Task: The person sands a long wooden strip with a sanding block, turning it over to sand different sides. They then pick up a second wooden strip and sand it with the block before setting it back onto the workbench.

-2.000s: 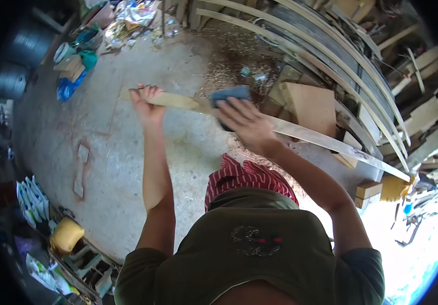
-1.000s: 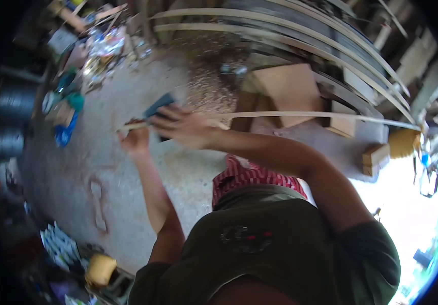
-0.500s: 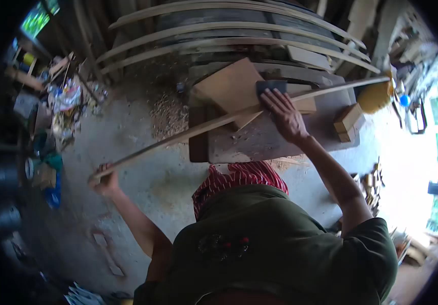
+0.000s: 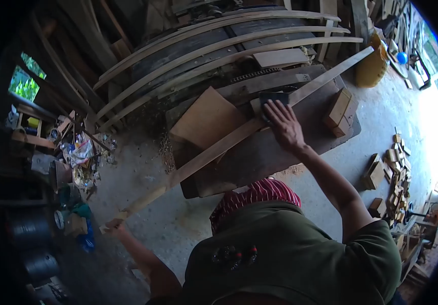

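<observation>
A long, pale wooden strip (image 4: 203, 156) runs diagonally over the bench, low at the left and high at the right. My left hand (image 4: 115, 225) is closed around its lower left end. Toward the upper part, my right hand (image 4: 286, 129) lies with fingers stretched out and slightly apart. Its fingertips press on a dark sheet that looks like sandpaper (image 4: 274, 96), laid across the strip. My right thumb is hidden. Under the strip rests a flat square board (image 4: 208, 116) on the dark bench top (image 4: 244, 163).
Several long curved wooden strips (image 4: 229, 43) lie beyond the bench. Wooden blocks (image 4: 338, 113) sit on its right end, near a yellow sack (image 4: 373, 65). More offcuts (image 4: 394, 175) are piled on the right floor. Clutter (image 4: 79, 152) and dark drums (image 4: 28, 231) stand at left.
The view has turned and shifted. The strip now shows its broad face and slants more steeply. My left hand appears lower; my right hand stays on the dark sheet.
</observation>
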`<state>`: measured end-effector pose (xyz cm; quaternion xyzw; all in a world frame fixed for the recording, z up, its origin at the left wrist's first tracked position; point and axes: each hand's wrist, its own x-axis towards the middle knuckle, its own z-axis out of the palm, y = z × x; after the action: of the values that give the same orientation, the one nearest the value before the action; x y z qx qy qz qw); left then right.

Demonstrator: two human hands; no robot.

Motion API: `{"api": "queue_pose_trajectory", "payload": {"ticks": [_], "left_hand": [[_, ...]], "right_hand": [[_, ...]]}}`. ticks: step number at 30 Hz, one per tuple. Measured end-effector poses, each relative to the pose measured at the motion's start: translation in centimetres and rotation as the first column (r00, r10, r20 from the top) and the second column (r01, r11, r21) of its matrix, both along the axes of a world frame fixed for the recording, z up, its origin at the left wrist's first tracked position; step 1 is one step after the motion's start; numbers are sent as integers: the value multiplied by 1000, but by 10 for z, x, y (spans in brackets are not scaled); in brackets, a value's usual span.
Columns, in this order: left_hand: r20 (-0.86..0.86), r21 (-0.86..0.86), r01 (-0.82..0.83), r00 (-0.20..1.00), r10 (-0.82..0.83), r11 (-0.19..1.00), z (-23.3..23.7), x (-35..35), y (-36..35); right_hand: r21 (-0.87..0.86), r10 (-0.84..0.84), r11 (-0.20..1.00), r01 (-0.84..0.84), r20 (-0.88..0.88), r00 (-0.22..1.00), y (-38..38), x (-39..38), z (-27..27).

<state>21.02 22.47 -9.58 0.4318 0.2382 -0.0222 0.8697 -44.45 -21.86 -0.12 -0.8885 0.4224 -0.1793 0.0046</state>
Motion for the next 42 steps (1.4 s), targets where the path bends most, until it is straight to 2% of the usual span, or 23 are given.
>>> {"api": "queue_pose_trajectory", "payload": {"ticks": [2, 5, 6, 7, 8, 10, 12, 14, 16, 18, 20, 21, 22, 24, 26, 28, 32, 34, 36, 37, 38, 40, 42], "left_hand": [[-204, 4, -44, 978, 44, 999, -9, -57, -45], [-435, -171, 24, 895, -97, 985, 4, -192, -138], [-451, -236, 76, 874, -178, 969, 20, -238, -172], [-415, -327, 196, 849, -327, 925, 47, -280, -204], [-312, -287, 289, 873, -374, 913, 41, -288, -222], [-215, -224, 361, 888, -407, 905, 38, -291, -240], [-362, -350, 256, 850, -383, 901, 50, -269, -249], [-391, -375, 244, 833, -392, 894, 27, -199, -222], [-292, -399, 318, 845, -448, 860, 33, -183, -186], [-156, -372, 404, 860, -485, 836, 43, -166, -146], [-497, -297, 289, 767, -406, 910, 41, -104, -120], [-493, -292, 294, 769, -406, 910, 46, -118, -125], [-330, -357, 276, 857, -397, 892, 49, -152, -136], [-209, -456, 306, 876, -434, 836, 49, -211, -171], [-257, -495, 329, 829, -497, 804, 42, -244, -206], [-473, -256, 122, 849, -234, 959, 37, -258, -231], [-431, -260, 167, 861, -270, 951, 48, -258, -231], [-364, -242, 184, 893, -265, 953, 46, -254, -235], [-369, -242, 169, 895, -252, 955, 45, -250, -236], [-372, -245, 166, 894, -250, 955, 42, -251, -240], [-374, -247, 163, 893, -249, 955, 40, -252, -244], [-314, -210, 170, 921, -231, 963, 34, -255, -247], [-328, -150, 136, 927, -179, 979, 32, -255, -253]], "right_hand": [[49, 76, 995, -81, 108, 991, 7, 9, 3], [50, 86, 995, -91, 88, 992, 12, 20, 1], [68, 117, 990, -125, 109, 987, 14, 21, 3], [62, 137, 988, -143, 103, 985, 14, 21, 4], [71, 147, 985, -154, 97, 984, 12, 19, 4], [73, 219, 971, -228, 118, 969, 8, 15, 5], [81, 255, 961, -265, 118, 960, 4, 6, 8], [84, 301, 946, -312, 121, 946, -3, -9, 6], [24, 175, 984, -176, 40, 984, -21, -35, -2], [32, -21, 999, 17, 103, 994, -42, -59, -9], [35, -228, 974, 225, 204, 952, -55, -63, -14], [22, -241, 970, 243, 230, 943, -57, -58, -14], [9, -207, 977, 211, 257, 944, -54, -51, -16], [15, -46, 999, 44, 132, 990, -46, -31, -21], [10, 104, 994, -107, 163, 981, -18, -4, -6], [-28, 169, 986, -166, 182, 969, -29, -14, -8], [-53, -69, 995, 86, 264, 962, -97, -70, -3], [-93, -210, 965, 245, 288, 934, -127, -77, -21], [-113, -237, 955, 275, 274, 932, -125, -71, -31], [-115, -99, 982, 146, 341, 935, -116, -70, -34], [-29, -101, 993, 116, 303, 948, -90, -54, -17], [-41, 67, 997, -60, 208, 976, -74, -41, -34], [-51, 46, 998, -37, 186, 981, -89, -52, -41]]}}
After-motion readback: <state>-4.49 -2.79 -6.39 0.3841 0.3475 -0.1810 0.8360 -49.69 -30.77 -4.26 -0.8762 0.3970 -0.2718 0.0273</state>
